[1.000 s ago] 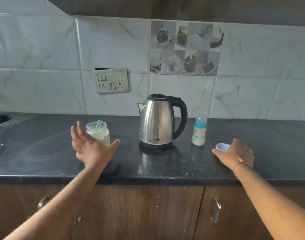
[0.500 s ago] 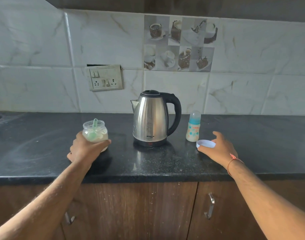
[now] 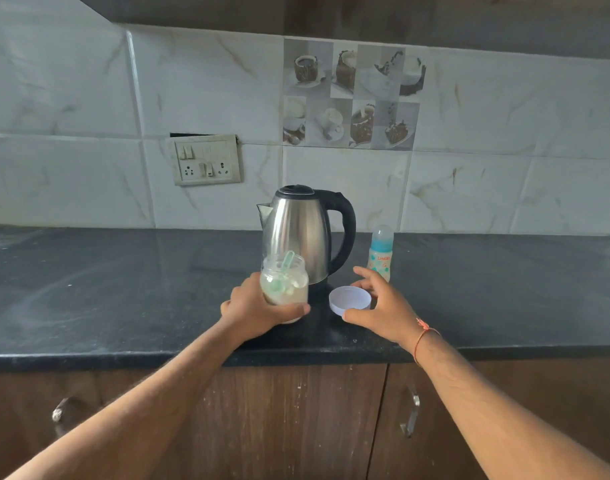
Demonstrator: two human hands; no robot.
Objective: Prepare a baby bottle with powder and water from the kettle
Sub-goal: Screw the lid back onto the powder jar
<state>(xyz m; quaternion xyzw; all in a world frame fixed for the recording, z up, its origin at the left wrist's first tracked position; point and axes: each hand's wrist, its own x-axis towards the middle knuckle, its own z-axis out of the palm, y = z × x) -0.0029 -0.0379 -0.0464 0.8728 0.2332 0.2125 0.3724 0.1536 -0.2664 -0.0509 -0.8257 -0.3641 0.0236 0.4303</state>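
Note:
My left hand (image 3: 253, 311) grips a clear, lidless jar of white powder (image 3: 284, 284) with a green scoop standing in it, held in front of the steel kettle (image 3: 301, 233). My right hand (image 3: 379, 306) holds the jar's white lid (image 3: 349, 299) between thumb and fingers, just right of the jar. The baby bottle (image 3: 380, 252), capped, with a blue collar, stands upright on the black counter (image 3: 123, 289) right of the kettle, just behind my right fingers.
A switch and socket plate (image 3: 206, 160) is on the tiled wall behind. Wooden cabinet doors with metal handles (image 3: 411, 415) run under the counter's front edge. A sink edge shows at the far left.
My left hand reached the powder jar, gripped it and carried it right, in front of the kettle. My right hand brought the white lid left toward the jar.

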